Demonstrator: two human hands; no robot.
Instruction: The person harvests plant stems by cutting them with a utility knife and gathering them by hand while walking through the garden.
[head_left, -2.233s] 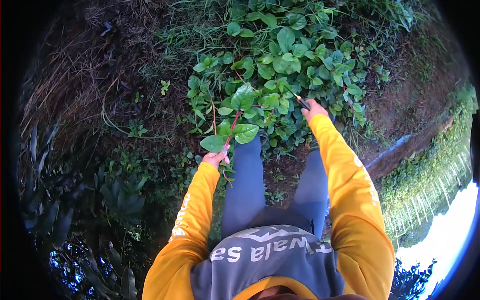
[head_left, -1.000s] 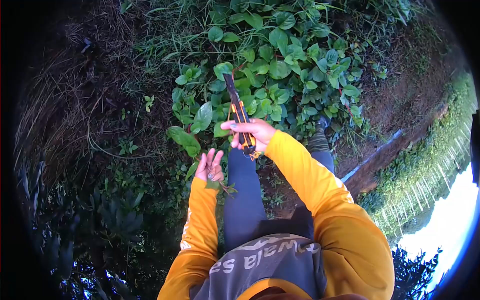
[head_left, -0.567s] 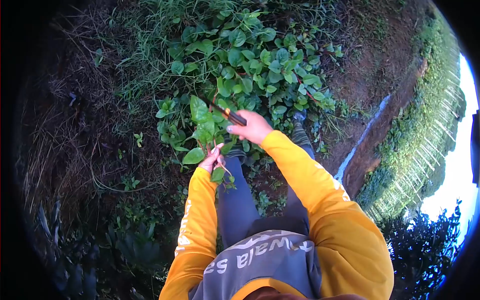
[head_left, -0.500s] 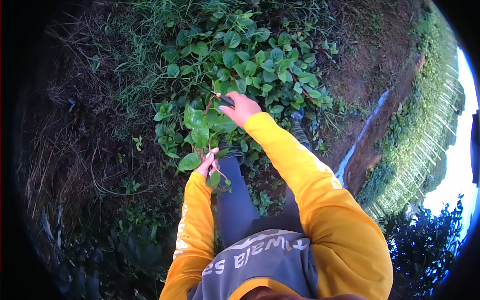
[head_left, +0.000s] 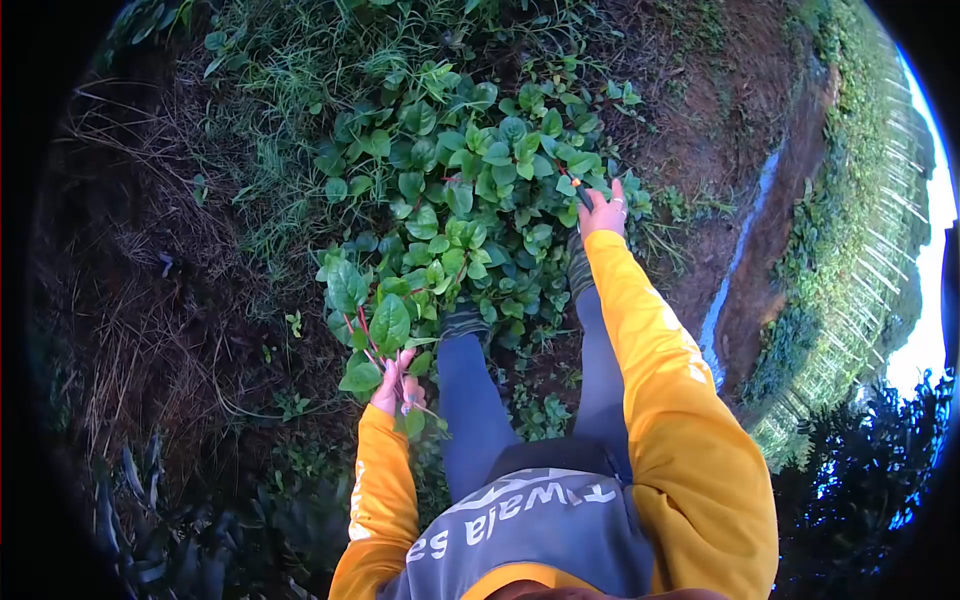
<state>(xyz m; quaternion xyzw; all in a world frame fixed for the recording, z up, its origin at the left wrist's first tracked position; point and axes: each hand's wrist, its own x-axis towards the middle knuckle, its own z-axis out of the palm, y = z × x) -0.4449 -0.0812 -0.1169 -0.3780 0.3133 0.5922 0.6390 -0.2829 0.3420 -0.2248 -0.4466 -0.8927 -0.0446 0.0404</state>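
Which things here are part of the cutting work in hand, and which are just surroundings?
In use:
- left hand gripping a bunch of cut red-stemmed sprigs
- right hand holding an orange-handled cutting tool, mostly hidden
- leafy green patch the right hand reaches into

Just surroundings:
- dry grass
- bare soil bank
- pale pipe along the ditch

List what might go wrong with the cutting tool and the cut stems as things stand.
1. The right hand holds the cutting tool down among dense leaves; its tip is hidden, so it may nick a finger or cut an unintended stem.
2. The left hand grips a loose bunch of red-stemmed cuttings; some could slip out.
3. The feet stand in the plant patch, so stems may get trampled.
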